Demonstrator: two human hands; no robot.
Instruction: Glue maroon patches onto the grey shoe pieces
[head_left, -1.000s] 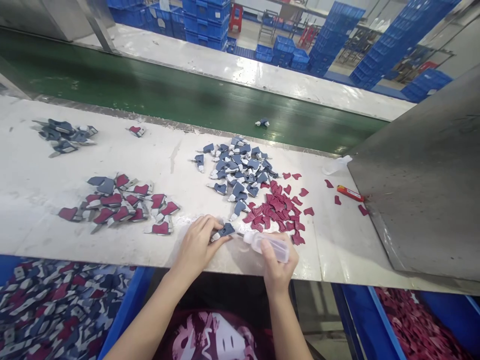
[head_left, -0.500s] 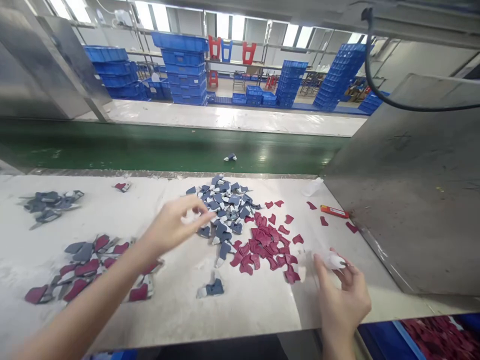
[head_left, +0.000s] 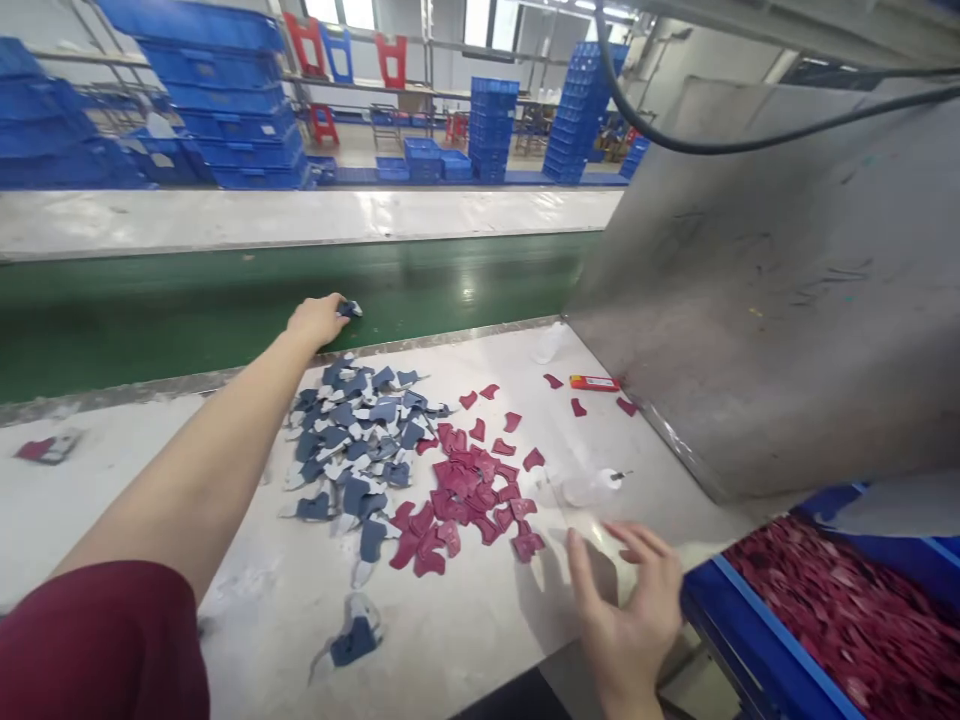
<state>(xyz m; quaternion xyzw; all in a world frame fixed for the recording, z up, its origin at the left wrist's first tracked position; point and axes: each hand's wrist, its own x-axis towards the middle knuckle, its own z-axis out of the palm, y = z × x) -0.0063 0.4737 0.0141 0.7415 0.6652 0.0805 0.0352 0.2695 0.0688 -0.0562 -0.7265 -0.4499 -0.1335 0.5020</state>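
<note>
My left hand [head_left: 318, 322] reaches out over the green belt, its fingers closed on a small dark-blue-and-white piece [head_left: 349, 310]. My right hand [head_left: 628, 610] is above the table's front edge with thumb and fingers apart, holding nothing. Just beyond it a small translucent white bottle [head_left: 591, 487] with a thin metal tip lies on its side. Between the hands are a pile of blue-and-white pieces [head_left: 360, 430] and a heap of flat dark-red pieces [head_left: 465, 480]. A single blue-and-white piece [head_left: 354, 640] lies nearer the front edge.
The green belt [head_left: 465, 270] runs behind the white table [head_left: 450, 640]. A metal panel [head_left: 780, 300] stands at right, with a red-and-yellow box [head_left: 595, 383] by its foot. A blue bin [head_left: 780, 630] of dark-red pieces is below right. A black cable [head_left: 697, 148] hangs overhead.
My left hand has moved from beside the blue pile to the piece on the belt and gripped it. My right hand has let go of the bottle, now lying on the table. The view has turned right.
</note>
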